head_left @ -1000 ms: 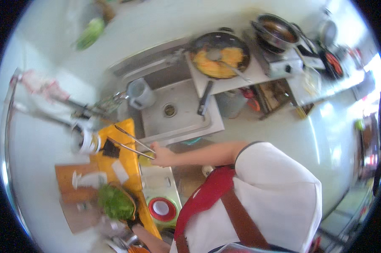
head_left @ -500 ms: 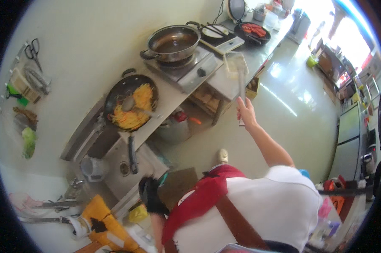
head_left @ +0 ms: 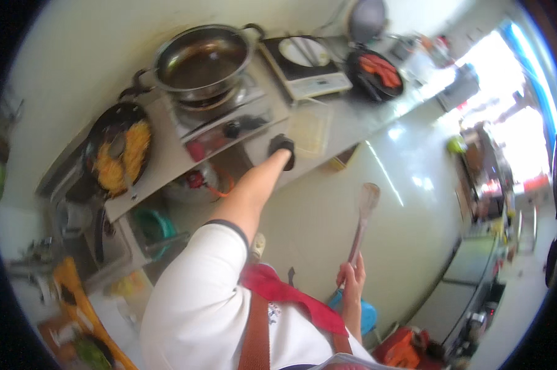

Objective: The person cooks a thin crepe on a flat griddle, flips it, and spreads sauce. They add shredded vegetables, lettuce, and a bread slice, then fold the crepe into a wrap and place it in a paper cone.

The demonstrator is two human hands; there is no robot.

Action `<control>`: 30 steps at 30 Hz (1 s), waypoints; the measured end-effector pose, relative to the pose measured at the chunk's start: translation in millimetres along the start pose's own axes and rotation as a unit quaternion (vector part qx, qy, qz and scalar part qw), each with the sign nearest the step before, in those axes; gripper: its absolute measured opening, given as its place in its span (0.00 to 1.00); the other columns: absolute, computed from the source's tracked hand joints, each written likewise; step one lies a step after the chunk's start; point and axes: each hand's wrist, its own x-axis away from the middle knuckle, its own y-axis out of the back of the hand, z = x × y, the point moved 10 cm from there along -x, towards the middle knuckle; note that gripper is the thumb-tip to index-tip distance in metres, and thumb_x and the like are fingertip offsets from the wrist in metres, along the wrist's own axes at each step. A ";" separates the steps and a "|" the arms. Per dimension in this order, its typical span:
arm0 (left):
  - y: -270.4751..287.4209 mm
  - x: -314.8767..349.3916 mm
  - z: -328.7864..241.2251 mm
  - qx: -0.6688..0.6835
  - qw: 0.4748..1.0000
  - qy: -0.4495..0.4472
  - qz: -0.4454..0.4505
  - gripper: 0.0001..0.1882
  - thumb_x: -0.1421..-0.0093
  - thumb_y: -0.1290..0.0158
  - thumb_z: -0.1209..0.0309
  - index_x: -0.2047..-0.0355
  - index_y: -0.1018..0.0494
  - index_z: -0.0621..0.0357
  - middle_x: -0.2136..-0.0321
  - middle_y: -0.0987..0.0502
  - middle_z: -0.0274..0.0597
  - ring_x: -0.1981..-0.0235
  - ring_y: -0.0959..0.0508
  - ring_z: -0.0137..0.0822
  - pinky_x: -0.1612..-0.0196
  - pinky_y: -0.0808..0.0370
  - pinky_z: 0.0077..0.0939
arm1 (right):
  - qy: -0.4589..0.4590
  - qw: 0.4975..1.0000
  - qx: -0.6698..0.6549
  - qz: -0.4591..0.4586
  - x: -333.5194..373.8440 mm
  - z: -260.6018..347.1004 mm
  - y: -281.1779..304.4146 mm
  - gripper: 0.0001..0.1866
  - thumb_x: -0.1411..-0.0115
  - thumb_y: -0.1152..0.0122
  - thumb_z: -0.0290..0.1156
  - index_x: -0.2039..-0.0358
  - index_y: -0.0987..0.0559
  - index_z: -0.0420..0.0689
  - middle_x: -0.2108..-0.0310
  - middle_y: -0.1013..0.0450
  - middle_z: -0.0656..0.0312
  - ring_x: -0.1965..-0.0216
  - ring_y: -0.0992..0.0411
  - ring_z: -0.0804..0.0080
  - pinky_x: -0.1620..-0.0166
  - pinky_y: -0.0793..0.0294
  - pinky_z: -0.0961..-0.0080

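My right hand (head_left: 351, 275), bare, is closed round the handle of a long-handled spatula (head_left: 366, 213), whose flat brownish end points up and away over the floor. My left hand (head_left: 281, 150), in a black glove, reaches across to the counter edge beside a clear rectangular container (head_left: 310, 128). Its fingers are blurred and turned from view. Behind it a wide steel pot (head_left: 199, 65) with some brown liquid stands on a gas stove (head_left: 186, 117). At the left, a dark wok (head_left: 95, 132) holds yellow-orange shredded food (head_left: 134, 151) with a ladle resting in it.
A white plate (head_left: 300, 52) with chopsticks lies on an induction cooker (head_left: 320, 86). Further right, a black pan (head_left: 383, 91) contains red strips of food (head_left: 380, 69). A sink (head_left: 115, 246) lies at the left, and a blue stool (head_left: 366, 316) stands by my right arm.
My left hand has come up from beside the sink to the counter. My right hand has drawn back toward my body with the spatula, away from the clear container. The view has turned right.
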 end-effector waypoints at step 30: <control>569.4 373.7 336.3 0.611 0.686 0.096 -0.384 0.16 0.47 0.49 0.69 0.57 0.31 0.60 0.62 0.30 0.48 0.64 0.26 0.45 0.63 0.23 0.35 | -0.268 0.826 0.264 0.420 -5.8 -31.0 -629.3 0.15 0.36 0.51 0.39 0.70 0.34 0.38 0.80 0.37 0.61 0.86 0.39 0.74 0.85 0.39 0.76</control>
